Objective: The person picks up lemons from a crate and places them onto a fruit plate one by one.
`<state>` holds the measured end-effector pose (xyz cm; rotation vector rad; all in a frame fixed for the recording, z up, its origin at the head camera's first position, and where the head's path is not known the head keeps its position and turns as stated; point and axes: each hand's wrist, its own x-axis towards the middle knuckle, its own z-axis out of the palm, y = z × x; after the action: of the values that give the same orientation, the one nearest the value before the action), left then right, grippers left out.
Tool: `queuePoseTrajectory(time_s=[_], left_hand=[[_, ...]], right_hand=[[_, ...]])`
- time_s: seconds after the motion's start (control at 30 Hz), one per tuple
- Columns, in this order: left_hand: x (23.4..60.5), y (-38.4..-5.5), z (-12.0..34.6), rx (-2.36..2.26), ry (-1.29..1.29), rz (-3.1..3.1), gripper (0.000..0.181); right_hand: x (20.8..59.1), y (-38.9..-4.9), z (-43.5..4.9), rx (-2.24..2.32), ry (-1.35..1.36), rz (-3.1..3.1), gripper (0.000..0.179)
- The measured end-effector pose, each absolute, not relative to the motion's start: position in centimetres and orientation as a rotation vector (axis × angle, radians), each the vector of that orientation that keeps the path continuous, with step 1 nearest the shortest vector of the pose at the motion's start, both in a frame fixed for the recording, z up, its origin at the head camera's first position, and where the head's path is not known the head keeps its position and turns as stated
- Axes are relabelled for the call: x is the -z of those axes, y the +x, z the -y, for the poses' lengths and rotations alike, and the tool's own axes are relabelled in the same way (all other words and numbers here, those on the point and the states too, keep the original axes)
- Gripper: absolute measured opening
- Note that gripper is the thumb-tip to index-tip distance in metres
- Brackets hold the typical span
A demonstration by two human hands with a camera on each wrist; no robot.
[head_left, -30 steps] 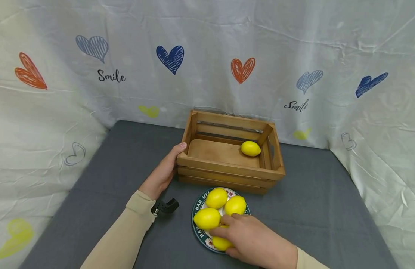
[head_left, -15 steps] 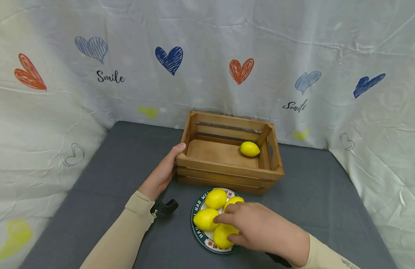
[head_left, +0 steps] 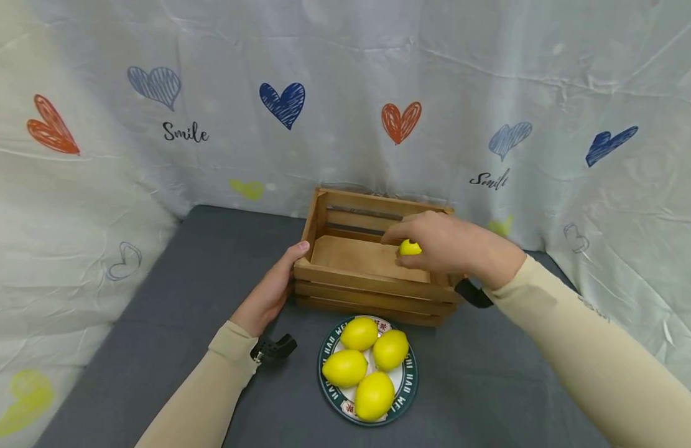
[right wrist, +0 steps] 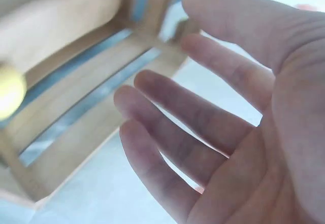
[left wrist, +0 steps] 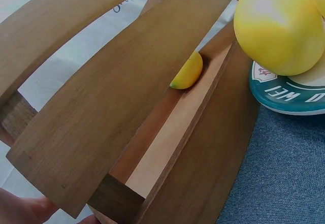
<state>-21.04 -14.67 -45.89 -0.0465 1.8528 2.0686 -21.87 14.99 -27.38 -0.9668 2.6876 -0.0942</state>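
A slatted wooden crate (head_left: 367,298) stands at the table's back, with a yellow lemon (head_left: 409,248) inside near its right end. My left hand (head_left: 269,289) grips the crate's left end, thumb at the top edge. Over the crate's right part is my right hand (head_left: 448,246), which hides much of that lemon in the head view. In the right wrist view its fingers (right wrist: 177,127) are spread and loosely bent, with nothing held; the lemon (right wrist: 10,92) lies apart from them. Several lemons (head_left: 374,396) rest on a green-rimmed plate (head_left: 410,373) before the crate.
A dark grey cloth (head_left: 211,261) covers the table. Behind and along both sides hangs a pale curtain (head_left: 345,62) printed with hearts, close to the crate's back. The plate sits just in front of the crate.
My right hand has left the lemons on the plate and moved forward over the crate. The lemons on the plate are still there. My left hand keeps its grip on the crate.
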Motion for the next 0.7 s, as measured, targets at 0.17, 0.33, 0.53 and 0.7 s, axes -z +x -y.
queuePoseTrajectory(time_s=[0.17,0.33,0.53,0.7], left_hand=[[46.0,-20.9,14.6,-2.069,-0.056,-1.847,0.093],[46.0,-20.9,14.7,-2.065,-0.082,-1.864,0.093],[45.9,-21.1,14.6,-2.059,-0.083,-1.875,0.092],[45.8,-21.2,14.7,-2.042,-0.074,-1.881,0.092]], right_hand=[[29.4,-25.8,-15.1,-0.006,-0.864,-2.661,0.041],[31.7,-28.1,-14.9,-0.073,-0.719,-2.591,0.047],[33.7,-29.5,-14.8,-0.186,-0.591,-2.593,0.048],[34.7,-30.2,-15.1,-0.213,-0.500,-2.570,0.033]])
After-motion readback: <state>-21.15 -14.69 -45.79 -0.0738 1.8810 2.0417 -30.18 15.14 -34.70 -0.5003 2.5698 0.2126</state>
